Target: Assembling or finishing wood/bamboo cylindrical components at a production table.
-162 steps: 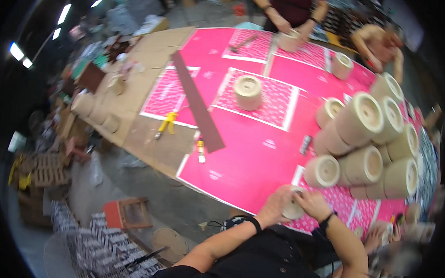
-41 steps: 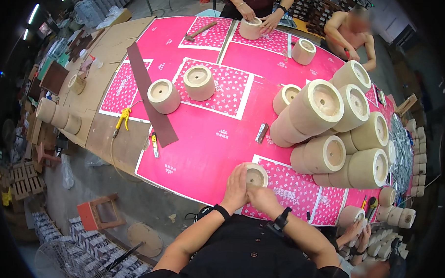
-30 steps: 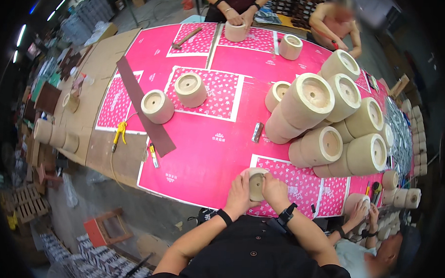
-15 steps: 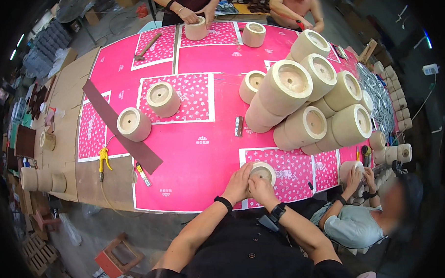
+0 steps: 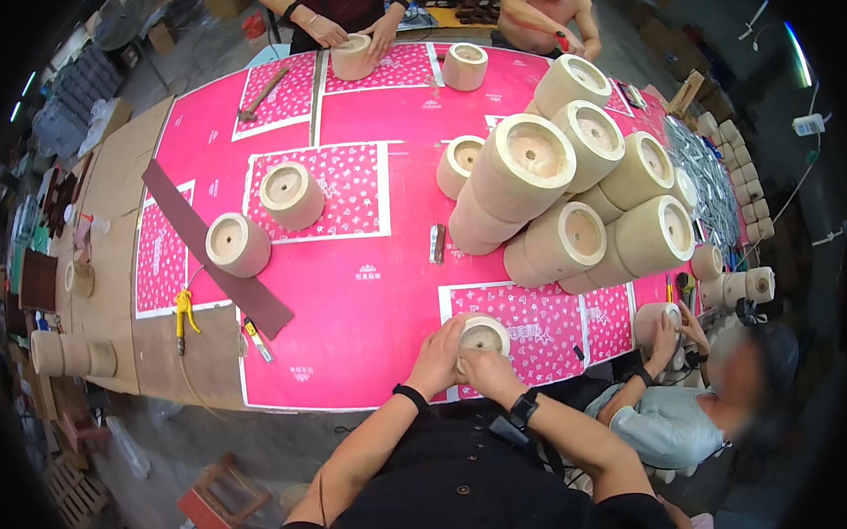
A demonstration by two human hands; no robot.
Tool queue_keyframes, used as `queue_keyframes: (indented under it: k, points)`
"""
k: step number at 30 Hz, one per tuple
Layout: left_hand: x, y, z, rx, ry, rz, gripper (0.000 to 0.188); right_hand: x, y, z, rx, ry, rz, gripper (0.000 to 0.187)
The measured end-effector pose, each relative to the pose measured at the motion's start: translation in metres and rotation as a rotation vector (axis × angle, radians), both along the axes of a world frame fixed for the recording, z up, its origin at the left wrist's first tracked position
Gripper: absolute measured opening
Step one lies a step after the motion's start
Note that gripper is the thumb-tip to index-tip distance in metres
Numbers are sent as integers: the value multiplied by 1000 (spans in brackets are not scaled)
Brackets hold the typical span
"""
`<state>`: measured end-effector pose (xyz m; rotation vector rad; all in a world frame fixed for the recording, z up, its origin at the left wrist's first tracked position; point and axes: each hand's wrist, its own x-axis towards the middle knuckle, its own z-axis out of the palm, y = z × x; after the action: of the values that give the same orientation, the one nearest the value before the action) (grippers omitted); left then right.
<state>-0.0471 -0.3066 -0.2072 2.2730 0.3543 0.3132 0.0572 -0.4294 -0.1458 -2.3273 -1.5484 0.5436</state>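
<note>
A pale round wooden cylinder with a recessed top and a small centre hole (image 5: 485,332) stands at the table's near edge in front of me. My left hand (image 5: 436,360) is wrapped round its left side. My right hand (image 5: 490,375) is closed at its near rim, with the fingertips bent in toward the recess. Whatever those fingers pinch is hidden. To the right of my hands, a small dark piece (image 5: 579,352) lies on the pink sheet.
Similar cylinders are stacked (image 5: 539,166) at the table's right. A brown strip (image 5: 214,248), a yellow air gun (image 5: 185,307), a cutter (image 5: 259,339) and a hammer (image 5: 261,96) lie leftward and far. Co-workers handle cylinders across the table and at my right (image 5: 659,319).
The whole view has shifted a little, so the table sits slightly further left. My hands stay at the same cylinder, the right one still bent over its near rim.
</note>
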Motion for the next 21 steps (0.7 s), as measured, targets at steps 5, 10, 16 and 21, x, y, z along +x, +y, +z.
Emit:
queue_keyframes:
  k: [5,10,16,21]
  points:
    - [9,0,20,-52,78,-1,122,59,-14,39,-209,-211,417,10]
    - [8,0,22,26,41,-40,122,82,0,20,19,-413,643,11]
    - [6,-5,22,54,96,23,121,39,-4,22,-361,-292,441,16]
    - [11,-5,23,32,121,14,120,46,20,-24,-198,377,41,23]
